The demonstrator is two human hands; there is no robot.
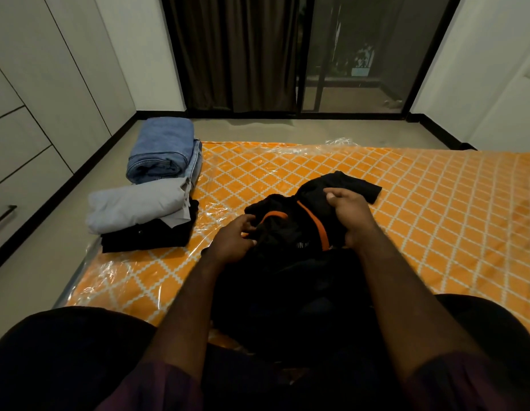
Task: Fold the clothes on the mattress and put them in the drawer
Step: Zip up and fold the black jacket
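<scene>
Lying on plastic-wrapped mattress: black garment; wardrobe L.

Dim room, soft even light, no hard shadows anywhere. The orange mattress is the brightest thing in front of me, and its plastic wrap throws white glare along the far edge and again at near left. The black garment swallows the light: folds almost lost, only the orange trim reads. My lap, nearest, sinks into deep shadow. Far off, the glass door is dark, with faint, murky reflections. The wide lens bows the wardrobe lines on the left and tilts the wall on the right.
</scene>
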